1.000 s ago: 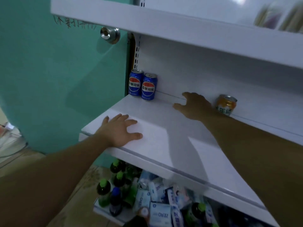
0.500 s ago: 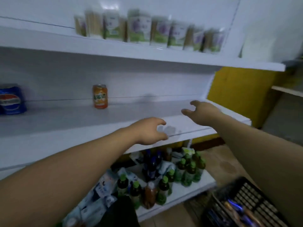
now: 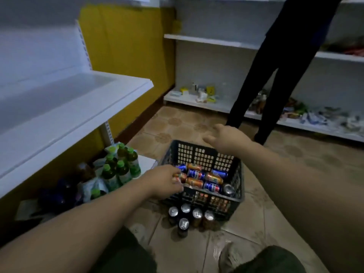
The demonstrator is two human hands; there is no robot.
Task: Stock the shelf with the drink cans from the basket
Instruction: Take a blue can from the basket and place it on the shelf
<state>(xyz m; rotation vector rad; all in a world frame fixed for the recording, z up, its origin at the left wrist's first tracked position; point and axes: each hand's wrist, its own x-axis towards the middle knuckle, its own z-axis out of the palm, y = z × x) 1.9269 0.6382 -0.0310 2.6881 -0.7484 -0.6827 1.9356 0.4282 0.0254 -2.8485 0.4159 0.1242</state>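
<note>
A black plastic basket (image 3: 199, 157) stands on the tiled floor and holds several blue and orange drink cans (image 3: 213, 178) lying on their sides. My left hand (image 3: 162, 182) reaches into the basket's left side, its fingers and thumb curled round an orange can (image 3: 180, 177). My right hand (image 3: 226, 139) hovers open over the basket's far rim and holds nothing. Several more cans (image 3: 186, 215) stand upright on the floor just in front of the basket. The white shelf (image 3: 59, 107) is at the left, bare in the part that shows.
Green-capped bottles (image 3: 122, 166) and packets crowd the bottom shelf left of the basket. A person in black trousers (image 3: 275, 81) stands behind the basket by another white shelving unit (image 3: 206, 41). My knees fill the bottom edge.
My view has swung from the shelf down to the basket on the floor. Both hands left the shelf; the left one dropped into the basket onto an orange can, the right moved above the far rim.
</note>
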